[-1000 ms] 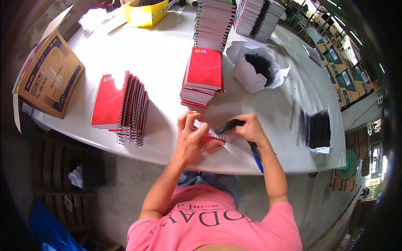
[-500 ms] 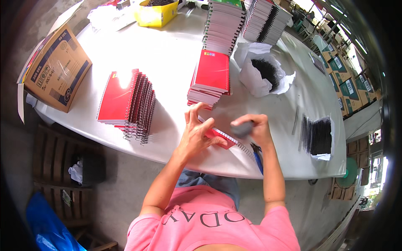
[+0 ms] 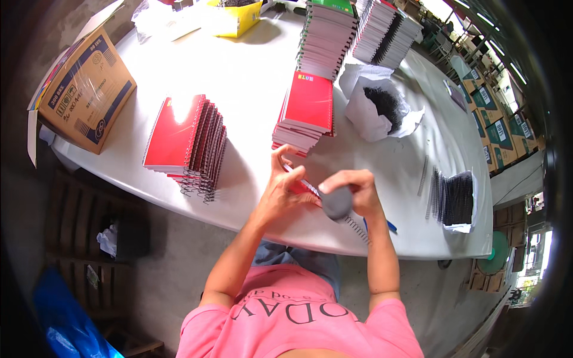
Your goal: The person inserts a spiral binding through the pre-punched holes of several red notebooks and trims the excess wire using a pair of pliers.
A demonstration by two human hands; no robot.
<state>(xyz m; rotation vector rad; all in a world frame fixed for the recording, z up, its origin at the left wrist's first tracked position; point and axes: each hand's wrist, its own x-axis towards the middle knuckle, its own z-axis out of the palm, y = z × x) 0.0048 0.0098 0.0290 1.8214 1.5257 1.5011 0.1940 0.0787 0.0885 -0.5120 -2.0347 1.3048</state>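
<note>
My left hand (image 3: pixel 277 194) is closed round a small red notebook (image 3: pixel 302 187), which it holds up on edge near the table's front. My right hand (image 3: pixel 363 190) grips a dark grey, rounded object (image 3: pixel 338 203), whose exact kind I cannot make out. That object lies over the notebook's punched edge and hides part of it. A dark wire spiral (image 3: pixel 357 229) sticks out past it, toward my right wrist. Blue-handled pliers (image 3: pixel 389 225) lie on the table, partly behind my right forearm.
Red notebooks with protruding spirals (image 3: pixel 173 134) are piled at left. A red stack (image 3: pixel 307 104) stands ahead, taller spiral-bound stacks (image 3: pixel 325 45) behind it. Loose spirals (image 3: pixel 453 200) lie at right; more fill a white wrapping (image 3: pixel 361 110). A carton (image 3: pixel 89 89) and yellow container (image 3: pixel 239 21) stand farther off.
My right hand has moved left and slightly down, bringing the grey object over the notebook's spiral edge. The pliers are now more hidden by my forearm. My left hand keeps its hold.
</note>
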